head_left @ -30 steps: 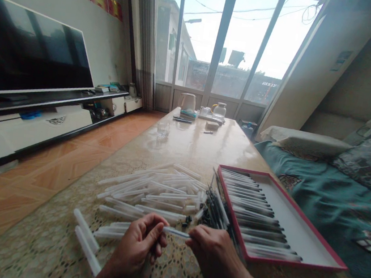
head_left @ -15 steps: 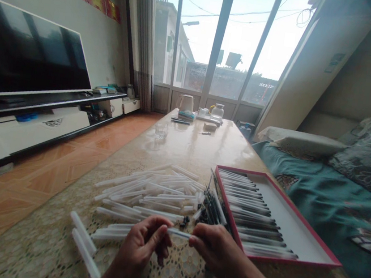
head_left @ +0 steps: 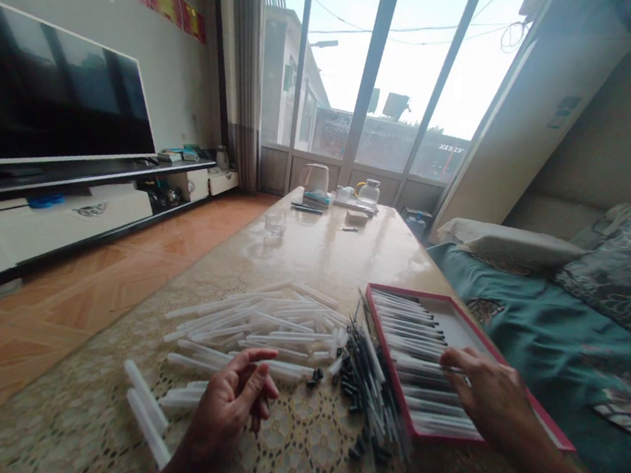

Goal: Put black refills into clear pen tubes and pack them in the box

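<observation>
My left hand (head_left: 231, 403) hovers over the near part of the table, its fingers loosely bent and apart, with nothing visible in them. Close by lie white translucent pen barrels (head_left: 275, 331), heaped loosely. My right hand (head_left: 486, 388) is above a red-rimmed box (head_left: 536, 406), its fingers pinched on a slim pen (head_left: 455, 372) that they mostly cover. Inside this box, pens (head_left: 411, 343) lie side by side in a row. Thin dark refills (head_left: 365, 365) are bunched along the box's left side, with small black plugs (head_left: 348, 386) among them.
Farther down the patterned table (head_left: 341, 263) stand a drinking glass (head_left: 274, 225), a kettle (head_left: 316, 177), a glass jug (head_left: 370, 191) and a small block-like box (head_left: 358, 217). A sofa (head_left: 503, 298) is along the right side, a TV cabinet (head_left: 82, 215) on the left.
The pen held between both hands has left my left hand. My right hand has carried it right, over the box. My left hand has shifted slightly left, with its fingers loosened.
</observation>
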`<state>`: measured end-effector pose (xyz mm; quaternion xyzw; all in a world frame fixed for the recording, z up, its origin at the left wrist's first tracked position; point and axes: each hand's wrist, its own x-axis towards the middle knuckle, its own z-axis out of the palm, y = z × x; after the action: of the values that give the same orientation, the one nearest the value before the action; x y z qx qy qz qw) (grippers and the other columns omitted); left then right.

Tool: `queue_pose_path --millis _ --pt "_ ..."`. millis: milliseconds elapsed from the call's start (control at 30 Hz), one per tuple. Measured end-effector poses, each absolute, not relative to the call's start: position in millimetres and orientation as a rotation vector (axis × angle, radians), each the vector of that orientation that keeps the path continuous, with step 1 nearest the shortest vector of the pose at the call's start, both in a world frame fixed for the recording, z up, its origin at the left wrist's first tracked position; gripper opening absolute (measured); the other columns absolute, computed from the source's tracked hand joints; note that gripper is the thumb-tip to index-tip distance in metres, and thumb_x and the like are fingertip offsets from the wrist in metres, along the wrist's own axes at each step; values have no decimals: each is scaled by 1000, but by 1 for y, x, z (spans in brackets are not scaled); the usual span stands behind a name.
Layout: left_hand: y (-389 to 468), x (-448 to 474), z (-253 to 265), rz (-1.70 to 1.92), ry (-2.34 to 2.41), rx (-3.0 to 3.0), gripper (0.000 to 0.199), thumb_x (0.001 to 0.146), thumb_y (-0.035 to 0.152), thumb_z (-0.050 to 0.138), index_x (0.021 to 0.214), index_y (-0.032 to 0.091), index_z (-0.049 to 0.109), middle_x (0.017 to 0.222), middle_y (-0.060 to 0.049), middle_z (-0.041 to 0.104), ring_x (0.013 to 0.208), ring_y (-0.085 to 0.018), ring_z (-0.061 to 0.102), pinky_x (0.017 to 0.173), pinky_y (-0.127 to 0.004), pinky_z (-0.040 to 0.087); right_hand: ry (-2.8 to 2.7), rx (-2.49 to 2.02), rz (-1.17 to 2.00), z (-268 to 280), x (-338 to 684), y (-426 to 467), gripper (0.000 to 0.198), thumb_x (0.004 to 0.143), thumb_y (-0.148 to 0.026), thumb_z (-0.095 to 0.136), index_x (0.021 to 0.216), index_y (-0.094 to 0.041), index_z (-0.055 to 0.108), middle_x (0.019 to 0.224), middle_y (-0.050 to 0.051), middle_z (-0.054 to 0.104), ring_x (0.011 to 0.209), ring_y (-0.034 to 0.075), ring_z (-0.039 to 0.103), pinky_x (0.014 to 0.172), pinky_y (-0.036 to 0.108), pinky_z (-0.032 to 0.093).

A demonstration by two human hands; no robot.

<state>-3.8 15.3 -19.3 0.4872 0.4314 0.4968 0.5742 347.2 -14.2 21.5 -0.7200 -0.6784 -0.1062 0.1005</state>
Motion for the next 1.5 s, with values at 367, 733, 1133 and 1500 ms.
queue_pose_path --millis 367,733,1133,1500 --pt "15 -3 -21 1167 1053 1123 32 72 43 62 91 17 58 55 4 59 38 -9 49 32 -18 38 -1998 -2151 -266 3 343 -3 9 76 -20 54 79 -22 62 82 4 65 81 23 60 69 33 35" --pt "15 -16 -14 1081 1320 1270 17 71 33 60 78 18 60 56 0 63 41 -14 57 29 -17 36 -1995 -1893 -250 7 245 2 9 77 -17 53 78 -20 61 112 8 59 108 25 48 89 37 32" --pt "11 -10 -18 1040 1207 1325 14 75 29 57 81 17 59 58 1 61 41 -12 54 32 -18 39 -1979 -2006 -541 -3 240 3 21 78 -14 51 94 -12 65 119 14 58 123 29 35 101 44 20" --pt "10 2 -16 818 770 744 34 73 20 68 105 13 58 84 -9 71 65 -12 66 59 -21 51 -2082 -1579 -64 -1 221 -2 7 82 -19 54 78 -24 58 126 2 50 123 24 33 94 39 32"
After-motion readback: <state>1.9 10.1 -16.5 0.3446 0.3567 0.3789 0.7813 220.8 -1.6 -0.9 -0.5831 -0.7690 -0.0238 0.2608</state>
